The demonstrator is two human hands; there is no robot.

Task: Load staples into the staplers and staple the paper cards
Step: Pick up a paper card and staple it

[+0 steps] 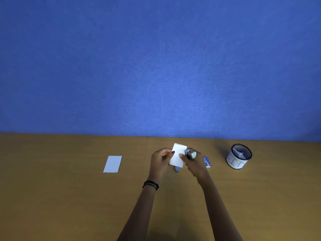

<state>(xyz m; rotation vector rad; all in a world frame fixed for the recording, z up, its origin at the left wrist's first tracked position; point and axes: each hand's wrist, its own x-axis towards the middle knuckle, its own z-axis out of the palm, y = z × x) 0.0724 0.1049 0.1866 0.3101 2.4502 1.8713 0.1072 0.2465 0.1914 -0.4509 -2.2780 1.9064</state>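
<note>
Stapling step. Your left hand (160, 160) pinched the card (176, 156), your right hand (194, 164) gripped the stapler (190, 154) on its edge, left of the bin (236, 162). Next move probably needed a firm squeeze.

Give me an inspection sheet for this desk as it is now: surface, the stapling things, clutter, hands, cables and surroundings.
Surface: brown wooden table.
Job's things: paper cards held above the table; silver stapler at their right edge; what looks like a second stapler, partly hidden below the cards on the table; blue staple box to the right; loose white card lying flat to the left.
Clutter: mesh pot labelled BIN, with paper inside.
Hands: left hand pinches the paper cards; right hand grips the silver stapler.
Cables: nothing seen.
Surroundings: blue wall behind the table.
</note>
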